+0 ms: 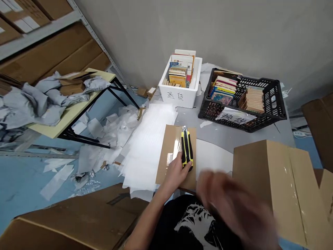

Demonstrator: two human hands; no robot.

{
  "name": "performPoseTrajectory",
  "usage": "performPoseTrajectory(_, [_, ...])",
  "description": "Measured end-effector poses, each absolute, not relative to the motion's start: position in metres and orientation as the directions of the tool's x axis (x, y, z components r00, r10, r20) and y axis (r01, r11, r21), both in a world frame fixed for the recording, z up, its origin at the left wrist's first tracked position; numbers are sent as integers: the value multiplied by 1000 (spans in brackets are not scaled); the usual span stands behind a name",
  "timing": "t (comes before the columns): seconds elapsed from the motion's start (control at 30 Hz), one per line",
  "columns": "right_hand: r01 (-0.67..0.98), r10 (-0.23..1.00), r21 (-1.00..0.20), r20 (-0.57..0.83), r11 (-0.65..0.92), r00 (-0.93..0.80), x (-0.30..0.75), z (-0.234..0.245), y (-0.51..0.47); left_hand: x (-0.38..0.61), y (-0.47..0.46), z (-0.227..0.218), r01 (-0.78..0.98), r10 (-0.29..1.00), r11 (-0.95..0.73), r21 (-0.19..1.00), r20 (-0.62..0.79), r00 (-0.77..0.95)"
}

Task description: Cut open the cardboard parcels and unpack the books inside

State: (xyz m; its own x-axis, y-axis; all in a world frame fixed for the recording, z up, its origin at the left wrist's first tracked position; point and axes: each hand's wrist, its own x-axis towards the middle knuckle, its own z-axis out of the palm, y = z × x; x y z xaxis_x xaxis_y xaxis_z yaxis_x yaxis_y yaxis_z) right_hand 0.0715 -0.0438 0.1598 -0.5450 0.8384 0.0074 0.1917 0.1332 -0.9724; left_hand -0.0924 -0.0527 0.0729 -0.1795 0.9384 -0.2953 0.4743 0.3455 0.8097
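Note:
My left hand (177, 172) is closed around the lower end of a yellow and black utility knife (186, 147), whose metal tip points away from me. The knife lies over a flat brown cardboard piece (162, 166) with clear tape on it; whether it rests on the surface I cannot tell. My right hand (231, 203) is smeared by motion, close to my body and right of the cardboard. Its fingers do not show clearly, nor does anything in them.
White foam sheets (145, 149) are stacked on the grey table (208, 128). Behind stand a white box (179, 95) and a black crate (239, 119), both holding books. Large cartons (283, 184) flank me. Grey parcels (39, 104) cover a side table; packing scraps litter the floor.

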Motion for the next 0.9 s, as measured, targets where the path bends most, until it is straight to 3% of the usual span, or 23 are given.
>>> performPoseTrajectory(0.13, [371,967,-929,-99,-5,-233,28,90,-23,-98,-54,64,488,952,296,821,-294,-82])
performPoseTrajectory(0.27, [293,938,-944,-231,-152,-257,11,27,-17,-110,-53,43,488,955,251,836,-295,14])
performPoseTrajectory(0.4, [167,922,-932,-350,-323,-165,24,5,-13,-152,-60,9,551,943,305,777,-164,-291])
performPoseTrajectory(0.47, [96,905,-918,-395,-384,-158,37,1,-8,-172,-65,-13,491,914,369,789,-212,-346])
performPoseTrajectory(0.53, [84,908,-926,-377,-368,-184,50,-3,-6,-183,-70,-32,383,926,357,852,-269,-265])
performPoseTrajectory(0.63, [100,918,-947,-320,-305,-234,60,-11,-9,-178,-75,-49,260,944,301,918,-247,-221])
performPoseTrajectory(0.9, [84,943,-949,-311,-302,-117,57,-22,-17,-143,-68,-52,183,941,287,940,-241,-237])
